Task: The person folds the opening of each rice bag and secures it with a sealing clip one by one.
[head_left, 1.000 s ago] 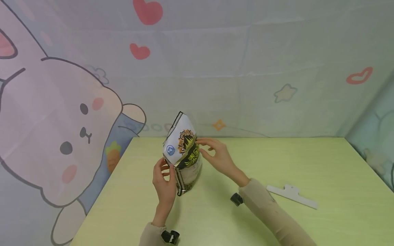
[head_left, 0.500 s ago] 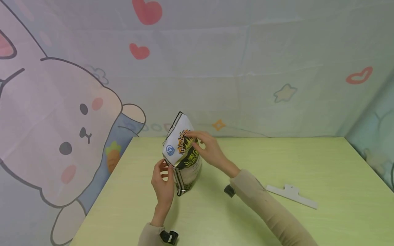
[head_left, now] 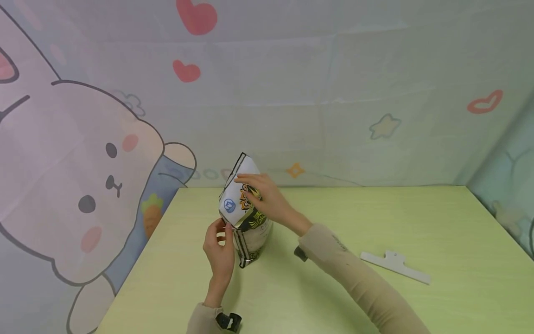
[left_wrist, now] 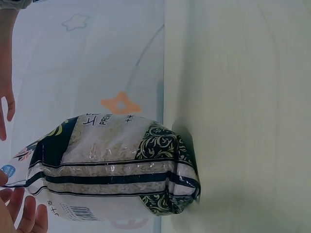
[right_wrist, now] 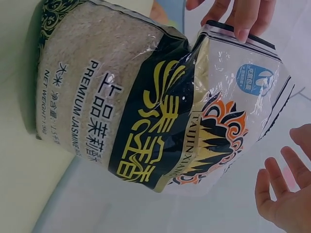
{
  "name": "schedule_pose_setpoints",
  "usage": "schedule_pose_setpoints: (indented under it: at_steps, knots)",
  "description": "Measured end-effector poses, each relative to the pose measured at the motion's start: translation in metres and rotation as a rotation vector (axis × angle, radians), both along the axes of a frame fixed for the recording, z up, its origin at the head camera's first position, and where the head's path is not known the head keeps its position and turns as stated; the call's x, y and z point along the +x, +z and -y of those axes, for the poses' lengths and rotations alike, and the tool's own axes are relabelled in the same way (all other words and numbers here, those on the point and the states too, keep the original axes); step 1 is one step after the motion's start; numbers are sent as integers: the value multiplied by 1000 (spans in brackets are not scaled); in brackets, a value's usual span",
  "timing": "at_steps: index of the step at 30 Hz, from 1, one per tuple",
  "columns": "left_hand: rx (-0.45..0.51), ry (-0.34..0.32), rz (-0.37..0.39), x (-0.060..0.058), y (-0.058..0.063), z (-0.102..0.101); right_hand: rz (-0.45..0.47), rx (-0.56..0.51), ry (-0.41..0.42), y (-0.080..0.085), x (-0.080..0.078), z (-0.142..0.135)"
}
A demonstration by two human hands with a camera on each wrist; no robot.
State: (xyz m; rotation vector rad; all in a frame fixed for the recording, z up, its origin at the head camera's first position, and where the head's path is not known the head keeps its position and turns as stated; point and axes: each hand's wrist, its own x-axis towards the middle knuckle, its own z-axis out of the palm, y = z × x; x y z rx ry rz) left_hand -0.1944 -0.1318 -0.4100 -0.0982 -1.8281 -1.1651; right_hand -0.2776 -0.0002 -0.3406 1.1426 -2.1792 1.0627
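Note:
A clear-and-white bag of jasmine rice (head_left: 255, 234) stands upright near the back of the table. Black bands and an orange-and-black emblem mark its front in the right wrist view, where rice grains show through the plastic (right_wrist: 121, 43). My left hand (head_left: 220, 255) pinches the bag's left edge, partway up, between thumb and fingers. In the head view my right hand (head_left: 269, 199) hovers in front of the bag's upper part, covering some of the emblem. Seen from the right wrist, that hand (right_wrist: 289, 194) is apart from the plastic, its fingers loosely bent.
A long white sealing clip (head_left: 395, 266) lies on the pale green table (head_left: 438, 232), right of the bag. Behind the table hangs a printed cloth (head_left: 292, 93) with a rabbit and hearts. Each sleeve carries a black wrist camera.
My right hand has moved leftward and slightly up, from the bag's right side across its upper front. The left hand keeps its grip with hardly any shift; the bag stays put.

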Motion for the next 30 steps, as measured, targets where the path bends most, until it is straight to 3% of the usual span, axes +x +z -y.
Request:
schedule_pose_setpoints:
  at_steps: [17, 26, 30]
  knots:
    - [-14, 25, -12, -2, 1, -1, -91, 143, -32, 9, -10, 13]
    - [10, 17, 14, -2, 1, -1, -38, 194, -48, 8, -9, 16]
    - [21, 14, 18, -2, 0, -1, -56, 222, -55, 8, -8, 17]
